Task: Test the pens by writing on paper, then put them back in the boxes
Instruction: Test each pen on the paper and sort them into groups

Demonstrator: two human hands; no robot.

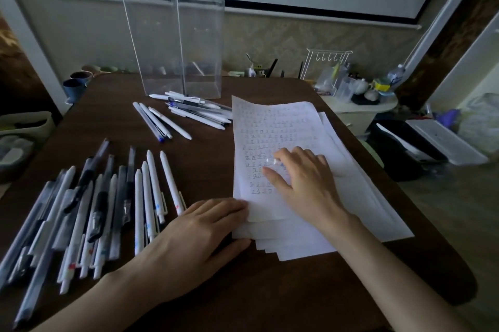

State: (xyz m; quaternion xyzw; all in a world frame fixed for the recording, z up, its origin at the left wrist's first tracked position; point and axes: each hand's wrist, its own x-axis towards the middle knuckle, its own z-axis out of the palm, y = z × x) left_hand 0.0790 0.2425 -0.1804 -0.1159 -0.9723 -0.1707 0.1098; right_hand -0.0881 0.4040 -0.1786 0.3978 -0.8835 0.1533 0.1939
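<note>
right hand (pixel 302 177) pinches pen (pixel 271 161) (blurred) over paper (pixel 283 121)

The left hand (pixel 199 234) and the right hand (pixel 302 180) are bare, with long, slim fingers. Faint ridges of knuckle and tendon line the back of the left hand. The right hand's fingertips (pixel 267 170) are blurred. The left forearm (pixel 94 302) and the right forearm (pixel 391 272) are bare, smooth and slender to the frame's edge.

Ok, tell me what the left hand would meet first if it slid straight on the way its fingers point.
The paper stack: fingertips of the left hand seem to touch its near left edge. Beyond lies the right hand, though depth is unclear.
</note>
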